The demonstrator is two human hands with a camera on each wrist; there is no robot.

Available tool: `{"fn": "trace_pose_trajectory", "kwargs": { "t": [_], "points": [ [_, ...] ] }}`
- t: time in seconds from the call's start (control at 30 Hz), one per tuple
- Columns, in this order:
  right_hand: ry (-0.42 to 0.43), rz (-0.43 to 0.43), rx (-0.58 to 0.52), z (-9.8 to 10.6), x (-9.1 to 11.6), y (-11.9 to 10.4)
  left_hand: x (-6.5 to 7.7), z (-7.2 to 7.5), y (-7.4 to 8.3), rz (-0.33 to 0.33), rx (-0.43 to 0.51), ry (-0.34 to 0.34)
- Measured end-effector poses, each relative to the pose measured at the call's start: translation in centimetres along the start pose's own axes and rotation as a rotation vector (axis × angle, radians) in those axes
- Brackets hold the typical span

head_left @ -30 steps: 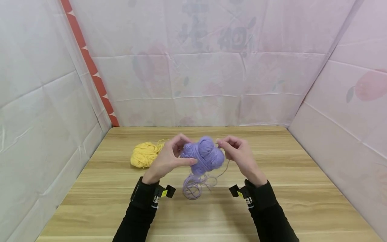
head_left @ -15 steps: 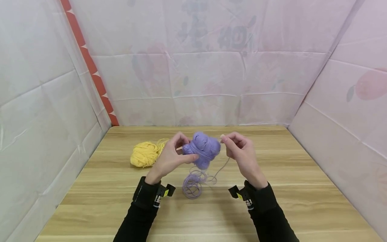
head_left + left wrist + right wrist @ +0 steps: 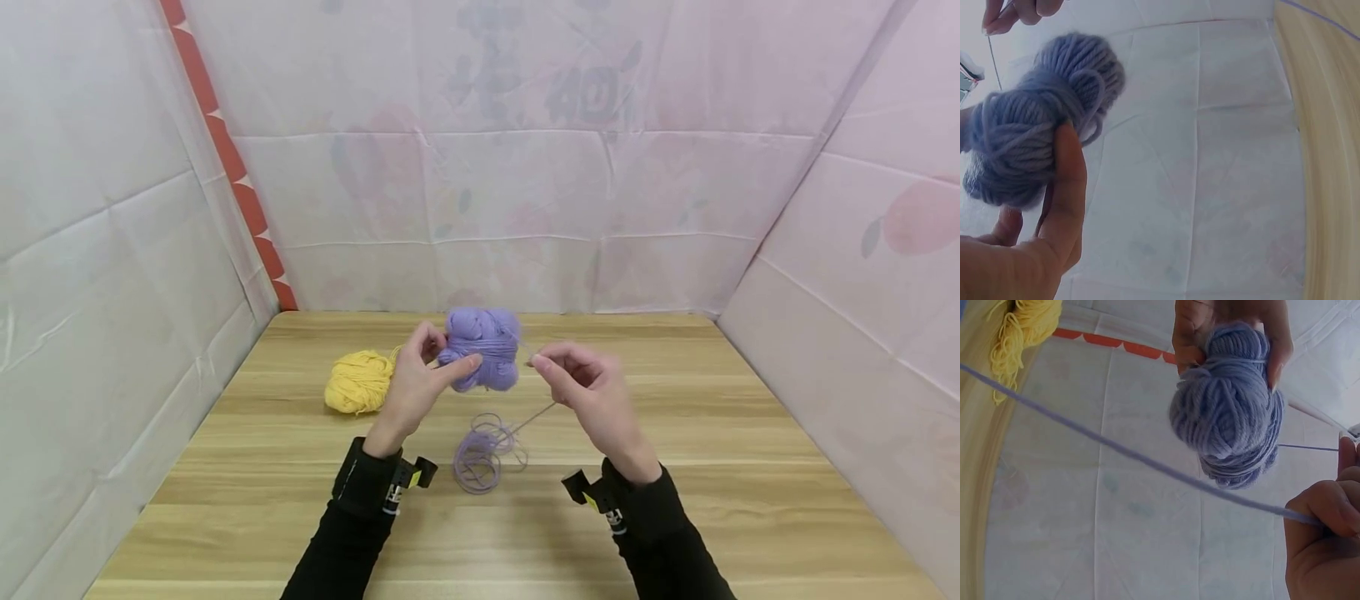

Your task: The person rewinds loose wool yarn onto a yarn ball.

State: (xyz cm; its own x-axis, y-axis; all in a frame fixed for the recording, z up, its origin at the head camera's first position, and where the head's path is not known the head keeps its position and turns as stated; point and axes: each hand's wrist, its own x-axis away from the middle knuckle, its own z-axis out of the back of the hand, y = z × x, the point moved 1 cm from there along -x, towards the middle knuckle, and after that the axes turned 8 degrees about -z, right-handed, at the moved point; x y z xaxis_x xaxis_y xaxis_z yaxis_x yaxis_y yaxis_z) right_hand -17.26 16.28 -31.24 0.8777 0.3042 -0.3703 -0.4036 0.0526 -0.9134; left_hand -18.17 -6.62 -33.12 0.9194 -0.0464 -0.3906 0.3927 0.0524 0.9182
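A purple ball of yarn (image 3: 483, 348) is held up above the table in my left hand (image 3: 416, 379), thumb on its near side and fingers behind. In the left wrist view the yarn ball (image 3: 1029, 134) shows several crossing wraps and a loose loop. My right hand (image 3: 592, 392) pinches the purple strand beside the ball. From that hand the strand (image 3: 1147, 462) runs down to a loose purple coil (image 3: 477, 458) on the table. A short taut length also joins the ball to the right fingertips (image 3: 1344, 450).
A yellow ball of yarn (image 3: 358, 382) lies on the wooden table (image 3: 675, 517), left of the left hand. Pale printed cloth (image 3: 510, 192) walls in the back and both sides. Each wrist carries a small black camera.
The purple ball has turned in the left hand and risen slightly to the left. My right hand has swung from its side to a little lower and nearer, still pinching the strand.
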Motion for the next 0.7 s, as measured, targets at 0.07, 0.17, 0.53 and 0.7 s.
{"fn": "trace_pose_trajectory", "kwargs": {
  "t": [0.07, 0.17, 0.53, 0.7],
  "points": [
    [-0.022, 0.007, 0.02, -0.3, 0.0, 0.0, 0.0, 0.0, 0.0, -0.005, 0.042, 0.037],
    [-0.06, 0.036, 0.043, -0.8, 0.0, 0.2, -0.2, 0.1, 0.0, -0.022, 0.11, 0.088],
    [-0.199, 0.032, 0.127, -2.3, -0.4, 1.4, -0.4, 0.5, 0.4, -0.022, 0.317, 0.139],
    [-0.226, 0.015, 0.126, -2.8, -0.6, 2.0, -0.2, 0.6, 0.7, -0.039, 0.418, 0.089]
  ]
}}
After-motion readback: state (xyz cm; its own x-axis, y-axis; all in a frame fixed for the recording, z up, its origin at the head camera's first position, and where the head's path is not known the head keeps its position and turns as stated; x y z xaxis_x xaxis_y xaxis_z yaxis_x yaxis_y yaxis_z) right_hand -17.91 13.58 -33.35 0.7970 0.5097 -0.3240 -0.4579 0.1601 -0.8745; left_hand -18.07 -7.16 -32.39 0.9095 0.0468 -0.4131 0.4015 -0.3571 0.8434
